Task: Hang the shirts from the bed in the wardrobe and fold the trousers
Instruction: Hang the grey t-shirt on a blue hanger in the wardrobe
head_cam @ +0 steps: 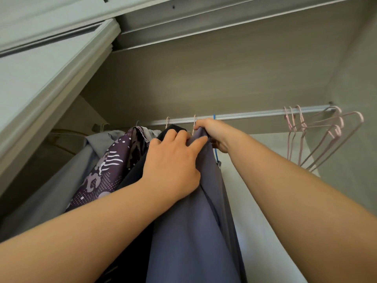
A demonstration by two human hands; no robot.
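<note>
Right fingers (201, 127) curled tight round the top edge of the slate shirt (193, 221), beside a thin pink hook. Left fingers (179, 134) bent over the same smooth, matte cloth, bunching it, index finger laid flat. Left hand (173, 160) and right hand (216, 135) are raised, both bare forearms stretched upward. The shirt hangs from the ribbed metal rail (255, 114), fourth in a row after a pale grey shirt (91, 152), a purple patterned shirt (102, 174) and a black shirt (132, 180). At least three empty pink wire hangers (318, 137) hang well apart at the rail's right end.
</note>
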